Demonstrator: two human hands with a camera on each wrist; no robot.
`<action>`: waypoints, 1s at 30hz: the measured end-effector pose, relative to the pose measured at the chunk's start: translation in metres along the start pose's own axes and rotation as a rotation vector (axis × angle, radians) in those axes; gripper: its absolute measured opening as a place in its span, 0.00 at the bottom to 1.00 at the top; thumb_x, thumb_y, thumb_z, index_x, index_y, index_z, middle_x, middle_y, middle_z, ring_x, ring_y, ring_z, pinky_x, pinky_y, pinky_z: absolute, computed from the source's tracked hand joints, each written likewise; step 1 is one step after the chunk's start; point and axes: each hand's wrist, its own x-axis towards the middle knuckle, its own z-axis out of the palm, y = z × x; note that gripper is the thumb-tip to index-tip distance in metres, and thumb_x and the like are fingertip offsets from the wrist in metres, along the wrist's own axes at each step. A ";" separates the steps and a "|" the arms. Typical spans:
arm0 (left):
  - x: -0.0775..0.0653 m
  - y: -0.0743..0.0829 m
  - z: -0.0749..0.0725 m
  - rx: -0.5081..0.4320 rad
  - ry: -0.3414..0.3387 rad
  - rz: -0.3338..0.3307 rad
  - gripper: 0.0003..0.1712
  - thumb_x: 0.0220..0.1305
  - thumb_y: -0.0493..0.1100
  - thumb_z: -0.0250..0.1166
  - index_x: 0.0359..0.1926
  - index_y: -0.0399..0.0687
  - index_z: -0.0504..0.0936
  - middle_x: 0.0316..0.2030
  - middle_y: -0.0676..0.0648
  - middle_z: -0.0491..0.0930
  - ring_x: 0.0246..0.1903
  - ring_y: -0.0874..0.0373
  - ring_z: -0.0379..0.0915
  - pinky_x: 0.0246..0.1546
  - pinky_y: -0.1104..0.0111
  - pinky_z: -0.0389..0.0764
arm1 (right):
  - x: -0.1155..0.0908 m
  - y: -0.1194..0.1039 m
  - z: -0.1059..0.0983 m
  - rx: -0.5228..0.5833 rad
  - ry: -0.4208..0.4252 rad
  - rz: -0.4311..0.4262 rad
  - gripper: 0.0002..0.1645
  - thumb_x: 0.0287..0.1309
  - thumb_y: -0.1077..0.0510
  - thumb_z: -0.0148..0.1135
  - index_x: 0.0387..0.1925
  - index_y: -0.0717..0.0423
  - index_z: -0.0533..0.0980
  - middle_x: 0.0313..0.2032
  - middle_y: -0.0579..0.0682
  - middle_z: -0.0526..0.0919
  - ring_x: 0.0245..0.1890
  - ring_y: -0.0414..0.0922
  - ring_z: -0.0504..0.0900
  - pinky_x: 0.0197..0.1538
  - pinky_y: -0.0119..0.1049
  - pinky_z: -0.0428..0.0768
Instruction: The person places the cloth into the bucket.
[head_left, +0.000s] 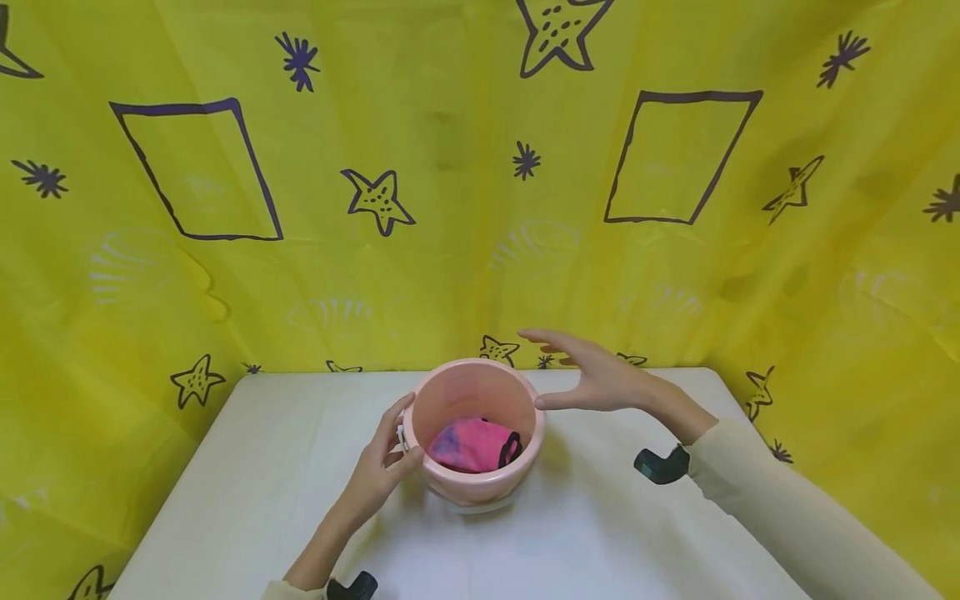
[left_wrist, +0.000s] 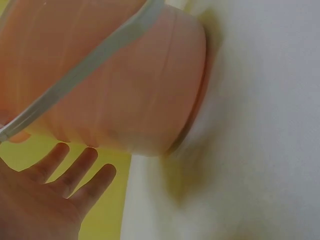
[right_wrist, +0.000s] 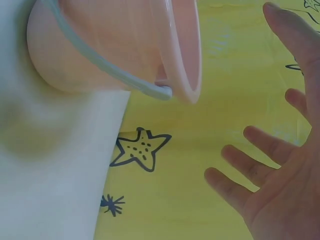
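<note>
A pink bucket stands upright on the white table. Inside it lies a bundled pink and purple cloth with black trim. Its pale grey handle hangs down along the outside. My left hand is at the bucket's left side, with thumb and index finger at the rim and the other fingers stretched out beside the wall in the left wrist view. To the right of the rim, my right hand is raised with fingers spread and nothing in it; the right wrist view shows a gap between its fingers and the bucket.
The white table runs back to a yellow curtain printed with stars and shells, which also encloses both sides. A dark wrist device sits by the right sleeve, another by the left.
</note>
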 end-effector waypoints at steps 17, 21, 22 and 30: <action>0.006 0.008 -0.025 0.027 0.020 0.075 0.42 0.68 0.38 0.59 0.76 0.63 0.50 0.66 0.42 0.66 0.59 0.45 0.70 0.58 0.51 0.73 | -0.025 0.020 0.010 0.044 0.067 0.115 0.54 0.48 0.31 0.69 0.73 0.24 0.52 0.72 0.32 0.55 0.68 0.53 0.63 0.60 0.63 0.69; 0.006 0.008 -0.030 0.049 0.039 0.086 0.43 0.68 0.38 0.60 0.76 0.64 0.49 0.67 0.41 0.66 0.62 0.43 0.67 0.60 0.44 0.68 | -0.029 0.027 0.014 0.060 0.074 0.117 0.54 0.49 0.32 0.69 0.74 0.26 0.51 0.73 0.34 0.53 0.70 0.52 0.59 0.64 0.62 0.66; 0.006 0.009 -0.031 0.062 0.046 0.083 0.43 0.68 0.38 0.60 0.76 0.65 0.49 0.67 0.41 0.66 0.62 0.44 0.67 0.60 0.43 0.68 | -0.030 0.029 0.015 0.063 0.076 0.118 0.55 0.49 0.33 0.69 0.74 0.27 0.51 0.73 0.34 0.52 0.71 0.52 0.59 0.64 0.62 0.65; 0.000 0.023 -0.037 0.101 0.079 0.056 0.42 0.67 0.36 0.60 0.76 0.55 0.52 0.64 0.37 0.68 0.63 0.40 0.66 0.59 0.39 0.66 | -0.038 0.043 0.024 0.032 0.102 0.154 0.56 0.51 0.35 0.69 0.75 0.29 0.48 0.74 0.38 0.50 0.72 0.54 0.55 0.64 0.66 0.61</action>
